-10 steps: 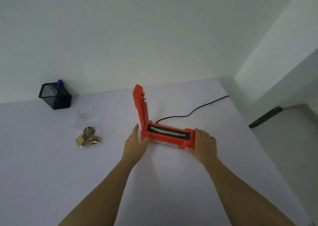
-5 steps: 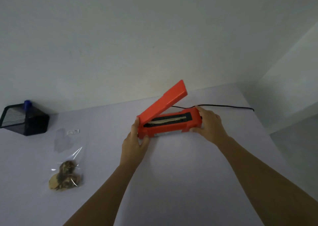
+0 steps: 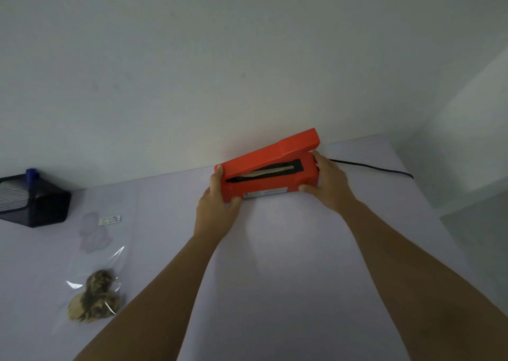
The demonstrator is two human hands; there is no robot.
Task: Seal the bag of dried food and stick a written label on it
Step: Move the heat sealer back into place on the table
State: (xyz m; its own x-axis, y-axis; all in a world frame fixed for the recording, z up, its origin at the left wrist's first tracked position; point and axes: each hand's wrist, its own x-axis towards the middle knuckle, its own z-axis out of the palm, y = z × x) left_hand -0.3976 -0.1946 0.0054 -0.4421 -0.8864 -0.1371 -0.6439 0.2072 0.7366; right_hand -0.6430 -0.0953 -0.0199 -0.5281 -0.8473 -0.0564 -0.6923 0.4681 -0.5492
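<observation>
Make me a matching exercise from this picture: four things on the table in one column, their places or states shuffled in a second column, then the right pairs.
Things:
1. orange heat sealer
2. clear plastic bag of dried food
3. small white label
4. black mesh pen holder

Places or states:
A. far left, at the wall, blue pen cap sticking up
B. lying flat, near left, untouched
C. lid part open, left hand and right hand on its ends
D. flat on the table between holder and bag

Pairs: 1-C, 2-B, 3-D, 4-A

label print, sealer sticker unreadable
</observation>
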